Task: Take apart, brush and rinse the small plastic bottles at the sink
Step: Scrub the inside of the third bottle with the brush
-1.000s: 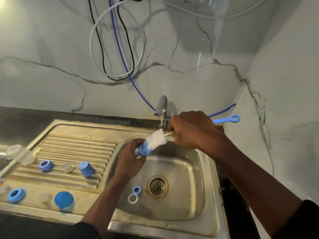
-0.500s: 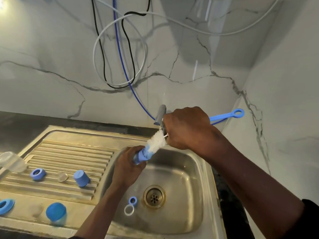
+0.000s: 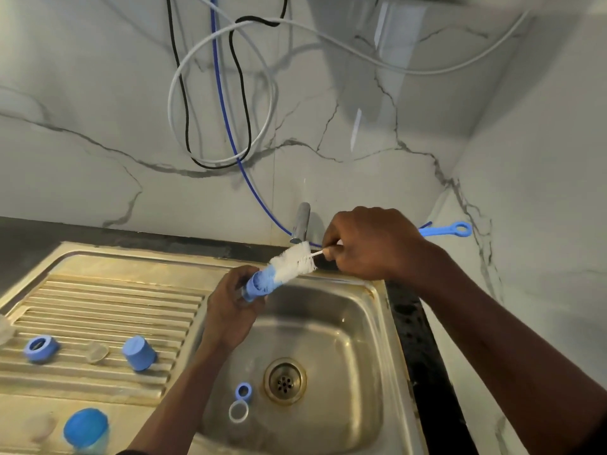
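Bottle piece (image 3: pixel 258 285), small, blue plastic, tubular. It is held above the back-left corner of the sink (image 3: pixel 345 323), just in front of and below the tap (image 3: pixel 302 221). Left hand (image 3: pixel 230 310) curls its fingers round the lower end. The open mouth tilts up and to the right, presumably so the brush enters in line and drips fall into the basin.

Brush (image 3: pixel 294 262), white bristles on a thin white stem, with a blue handle (image 3: pixel 440 230) ending in a loop. The bristle tip sits inside the mouth of the piece and most of the head is outside. Right hand (image 3: pixel 371 244) pinches the stem close behind the bristles with curled fingers, and the handle runs out past the wrist. A grip this near the head likely gives control for short strokes. Step judged to be brushing, with the rinse not yet begun; no running water is seen.

Loose parts, basin floor: blue ring (image 3: pixel 243 390) and white ring (image 3: pixel 238 411), touching or nearly so, just left of the drain (image 3: pixel 285 380).

Loose parts, draining board (image 3: pixel 108 300): blue collar (image 3: pixel 41 348), clear disc (image 3: pixel 97 352) and blue cap (image 3: pixel 139 353) in a row, probably laid out to await their turn. Blue-topped item (image 3: pixel 86 426) near the front edge, too blurred to identify.
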